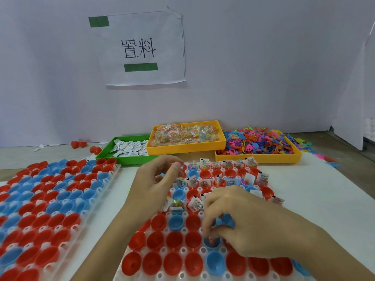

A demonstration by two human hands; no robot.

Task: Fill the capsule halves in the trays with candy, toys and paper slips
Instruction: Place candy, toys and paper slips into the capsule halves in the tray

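A white tray [183,250] in front of me holds red and blue capsule halves; its far rows carry candy, toys and paper slips, its near rows are bare. My right hand [249,224] hovers over the tray's middle, holding blue toys [225,220] in its curled fingers, fingertips at a blue capsule half [212,241]. My left hand [156,183] is above the tray's left side, fingers curled with thumb near forefinger; whether it pinches anything I cannot tell. A second tray [105,187] of unfilled halves lies at left.
Three bins stand at the back: a green bin [105,153] of paper slips, a yellow bin [186,146] of candy packets, a yellow bin [257,158] heaped with coloured toys. Loose red capsule halves [79,144] and stray toys [328,161] lie on the table. A wall with a paper sign [142,49] is behind.
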